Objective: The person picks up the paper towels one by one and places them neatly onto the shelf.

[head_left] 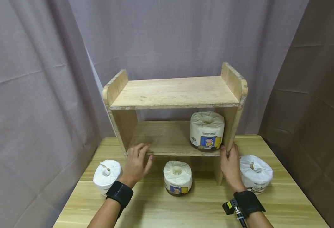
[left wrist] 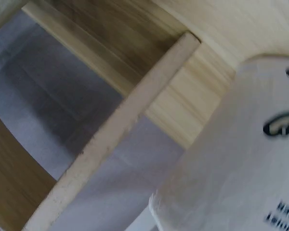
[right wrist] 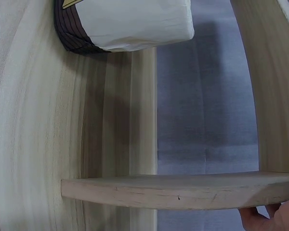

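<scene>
A two-tier wooden shelf (head_left: 172,91) stands on the table. My right hand (head_left: 231,166) grips its right side panel (right wrist: 178,191), thumb at the front and fingers around the outside. On the left, my left hand (head_left: 135,164) is at the front edge of the middle board with relaxed, spread fingers; whether they touch the board is unclear. A wrapped toilet roll (head_left: 207,126) sits upright on the middle board at its right end. Another toilet roll (head_left: 177,175) stands on the table below that board.
Outside the shelf, one toilet roll (head_left: 107,174) stands left, near my left wrist, and also shows large in the left wrist view. Another toilet roll (head_left: 256,174) stands right, beside my right wrist. Grey curtains (head_left: 178,38) hang behind the wooden table (head_left: 167,212).
</scene>
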A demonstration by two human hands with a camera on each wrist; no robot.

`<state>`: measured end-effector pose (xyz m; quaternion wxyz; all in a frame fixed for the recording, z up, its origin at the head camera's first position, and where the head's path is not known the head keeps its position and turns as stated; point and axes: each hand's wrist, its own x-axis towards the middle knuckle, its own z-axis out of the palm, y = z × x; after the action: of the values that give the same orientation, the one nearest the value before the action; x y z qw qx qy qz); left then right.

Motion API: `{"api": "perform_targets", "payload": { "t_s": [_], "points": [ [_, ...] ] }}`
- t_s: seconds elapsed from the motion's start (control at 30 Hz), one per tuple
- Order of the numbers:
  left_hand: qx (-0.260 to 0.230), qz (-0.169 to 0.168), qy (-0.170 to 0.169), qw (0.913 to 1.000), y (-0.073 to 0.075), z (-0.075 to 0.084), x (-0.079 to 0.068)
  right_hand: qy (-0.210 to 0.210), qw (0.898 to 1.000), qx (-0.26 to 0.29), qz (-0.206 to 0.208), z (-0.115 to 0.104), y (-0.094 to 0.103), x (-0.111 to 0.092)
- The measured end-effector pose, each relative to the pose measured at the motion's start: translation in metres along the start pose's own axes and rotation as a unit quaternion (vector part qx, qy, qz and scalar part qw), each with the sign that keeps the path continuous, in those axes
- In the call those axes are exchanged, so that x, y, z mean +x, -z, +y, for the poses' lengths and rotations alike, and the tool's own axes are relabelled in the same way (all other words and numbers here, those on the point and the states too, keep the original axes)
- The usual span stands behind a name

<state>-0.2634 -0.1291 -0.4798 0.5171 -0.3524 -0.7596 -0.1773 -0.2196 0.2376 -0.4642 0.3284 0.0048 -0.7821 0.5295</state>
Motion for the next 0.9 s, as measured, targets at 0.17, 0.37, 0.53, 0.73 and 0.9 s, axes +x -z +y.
{"api": "perform_targets", "payload": {
  "t_s": [0.17, 0.37, 0.53, 0.73, 0.9],
  "points": [
    [0.002, 0.004, -0.013, 0.9999, 0.000, 0.003, -0.003, -0.006, 1.000, 0.006, -0.008, -0.001, 0.001, 0.001],
    [-0.020, -0.019, -0.045, 0.9986, -0.001, 0.007, -0.011, -0.009, 1.000, 0.009, -0.014, -0.001, 0.001, 0.001],
    [-0.052, -0.058, -0.053, 0.9955, -0.002, 0.011, -0.015, -0.009, 1.000, 0.007, -0.012, 0.001, 0.001, 0.000],
    [-0.071, -0.127, -0.043, 0.9884, -0.004, 0.016, -0.020, -0.009, 1.000, -0.010, 0.001, 0.003, 0.000, 0.000],
    [-0.098, -0.202, -0.036, 0.9738, -0.008, 0.019, -0.022, -0.004, 1.000, -0.013, 0.006, 0.002, 0.000, -0.001]
  ]
}}
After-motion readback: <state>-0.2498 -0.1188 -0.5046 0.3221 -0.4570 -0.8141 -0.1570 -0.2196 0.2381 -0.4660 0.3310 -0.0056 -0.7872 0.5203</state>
